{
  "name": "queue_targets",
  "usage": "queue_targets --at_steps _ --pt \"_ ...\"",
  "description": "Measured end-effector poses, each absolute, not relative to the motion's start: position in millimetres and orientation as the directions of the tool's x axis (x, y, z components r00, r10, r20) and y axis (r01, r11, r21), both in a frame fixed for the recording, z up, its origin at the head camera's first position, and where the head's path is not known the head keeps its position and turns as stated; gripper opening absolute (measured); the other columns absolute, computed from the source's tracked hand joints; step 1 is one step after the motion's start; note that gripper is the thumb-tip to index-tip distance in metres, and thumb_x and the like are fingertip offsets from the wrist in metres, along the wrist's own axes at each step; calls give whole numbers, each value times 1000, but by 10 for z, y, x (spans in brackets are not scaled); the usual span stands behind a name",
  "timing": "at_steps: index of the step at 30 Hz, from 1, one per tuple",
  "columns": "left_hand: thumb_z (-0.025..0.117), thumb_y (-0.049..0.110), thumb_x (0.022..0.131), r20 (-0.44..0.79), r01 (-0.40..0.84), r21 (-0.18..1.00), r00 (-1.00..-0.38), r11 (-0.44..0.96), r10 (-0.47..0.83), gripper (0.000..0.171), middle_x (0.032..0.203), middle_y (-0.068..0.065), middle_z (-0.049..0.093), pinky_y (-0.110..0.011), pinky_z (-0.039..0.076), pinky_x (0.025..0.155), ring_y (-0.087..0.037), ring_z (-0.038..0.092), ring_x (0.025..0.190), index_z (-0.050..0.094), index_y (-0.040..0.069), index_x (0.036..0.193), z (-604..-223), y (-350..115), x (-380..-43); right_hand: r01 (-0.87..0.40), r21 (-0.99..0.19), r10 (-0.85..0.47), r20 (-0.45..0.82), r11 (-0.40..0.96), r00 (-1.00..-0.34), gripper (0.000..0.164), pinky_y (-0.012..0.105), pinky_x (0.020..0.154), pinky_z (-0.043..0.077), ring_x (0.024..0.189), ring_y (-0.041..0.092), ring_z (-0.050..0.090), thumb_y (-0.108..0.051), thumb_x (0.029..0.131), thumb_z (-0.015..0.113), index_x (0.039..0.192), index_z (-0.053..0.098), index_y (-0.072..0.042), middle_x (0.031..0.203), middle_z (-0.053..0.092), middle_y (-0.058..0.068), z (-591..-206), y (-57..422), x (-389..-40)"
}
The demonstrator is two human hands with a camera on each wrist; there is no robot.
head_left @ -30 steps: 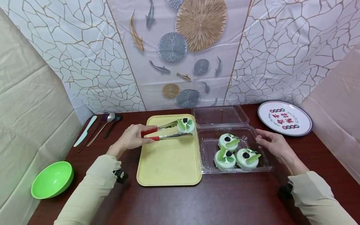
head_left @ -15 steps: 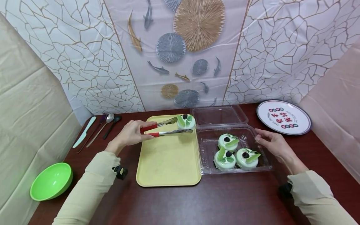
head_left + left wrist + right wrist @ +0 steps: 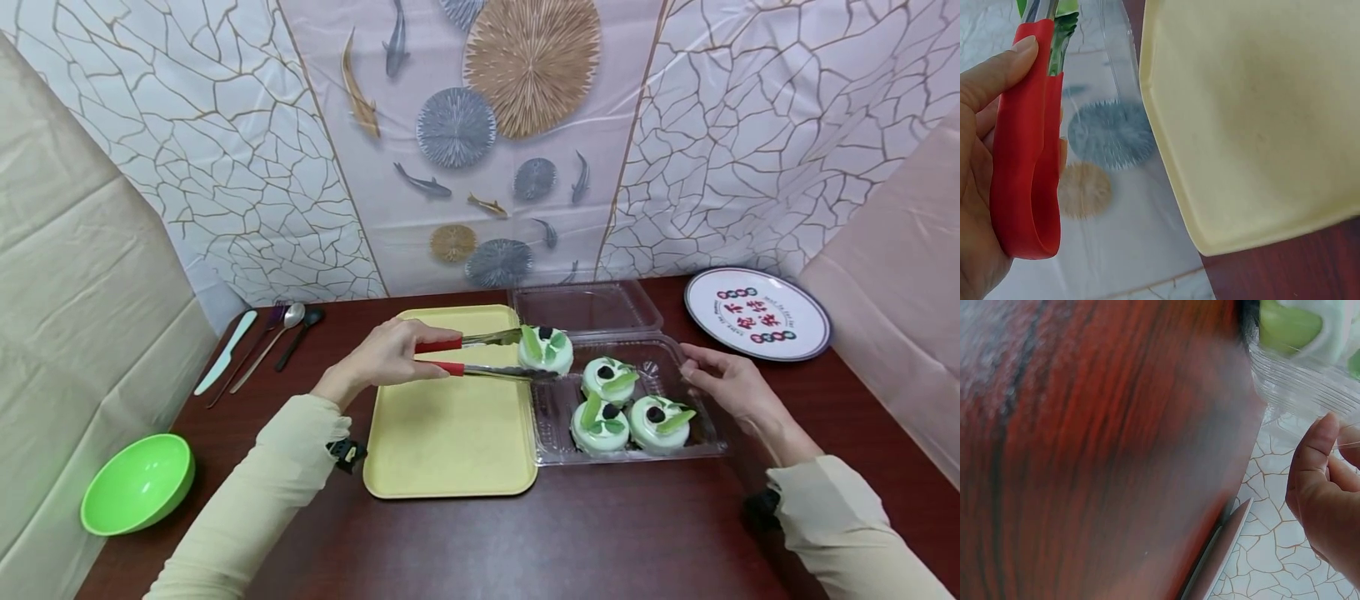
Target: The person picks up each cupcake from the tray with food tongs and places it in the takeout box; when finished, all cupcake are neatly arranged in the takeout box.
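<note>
My left hand (image 3: 382, 354) grips the red-handled metal tongs (image 3: 491, 372); the left wrist view shows the thumb pressed on the red handle (image 3: 1022, 137). Between the tong tips is a small round cake (image 3: 551, 357) with pale green icing, a dark berry and green leaves. It hangs over the left side of an open clear plastic container (image 3: 551, 425). Three similar cakes (image 3: 600, 427) sit inside, toward the container's right and front. At the container's right rim, my right hand (image 3: 731, 387) pinches the edge between thumb and fingers.
A yellow tray (image 3: 450, 450) lies left of the container, whose lid (image 3: 585, 307) is folded back. Behind on the right is a white plate (image 3: 757, 312) with red lettering. On the left are a green bowl (image 3: 138, 483), a pale knife (image 3: 225, 354), a spoon (image 3: 293, 313) and other cutlery.
The cake in the tongs has moved right and slightly nearer, from above the tray's back right corner to over the container. My right hand keeps its place at the rim.
</note>
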State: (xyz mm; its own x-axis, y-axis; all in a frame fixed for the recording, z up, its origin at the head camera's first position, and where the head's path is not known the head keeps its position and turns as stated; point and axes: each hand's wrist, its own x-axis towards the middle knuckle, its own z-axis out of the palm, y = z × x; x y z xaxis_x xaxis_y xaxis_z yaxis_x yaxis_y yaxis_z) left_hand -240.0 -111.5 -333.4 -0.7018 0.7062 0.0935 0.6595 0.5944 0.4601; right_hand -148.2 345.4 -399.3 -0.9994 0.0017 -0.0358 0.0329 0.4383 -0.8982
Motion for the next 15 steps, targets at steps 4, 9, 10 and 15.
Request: queue_targets --at_steps 4,9,10,15 --pt "80 27 79 82 708 411 -657 575 750 53 78 1 72 -23 27 52 -4 20 46 65 20 130 -3310 -1004 -2438 28 -899 1 -30 437 -1000 52 15 67 52 78 -11 56 -3 99 50 143 31 18 86 54 -29 -3992 3444 -1486" --pt "80 30 79 30 731 372 -626 573 779 54 46 4 52 -24 23 52 -4 16 46 65 24 130 -3241 -911 -2485 29 -896 2 -31 443 -1000 53 15 67 52 78 -11 55 -4 99 51 143 31 18 86 53 -27 -3977 3438 -1476" --pt "79 31 79 17 733 367 -621 573 784 53 44 2 50 -24 21 52 -5 15 47 65 25 130 -3227 -896 -2495 29 -895 4 -31 445 -1000 53 15 67 52 78 -11 55 -5 99 51 143 32 18 86 53 -27 -3974 3438 -1472" --pt "79 31 80 -32 742 358 -597 567 802 53 66 -2 69 -24 18 50 -6 15 48 65 25 130 -3173 -824 -2544 41 -891 9 -41 452 -999 54 15 67 52 77 -10 56 -8 100 51 144 32 17 85 53 -26 -3967 3442 -1456"
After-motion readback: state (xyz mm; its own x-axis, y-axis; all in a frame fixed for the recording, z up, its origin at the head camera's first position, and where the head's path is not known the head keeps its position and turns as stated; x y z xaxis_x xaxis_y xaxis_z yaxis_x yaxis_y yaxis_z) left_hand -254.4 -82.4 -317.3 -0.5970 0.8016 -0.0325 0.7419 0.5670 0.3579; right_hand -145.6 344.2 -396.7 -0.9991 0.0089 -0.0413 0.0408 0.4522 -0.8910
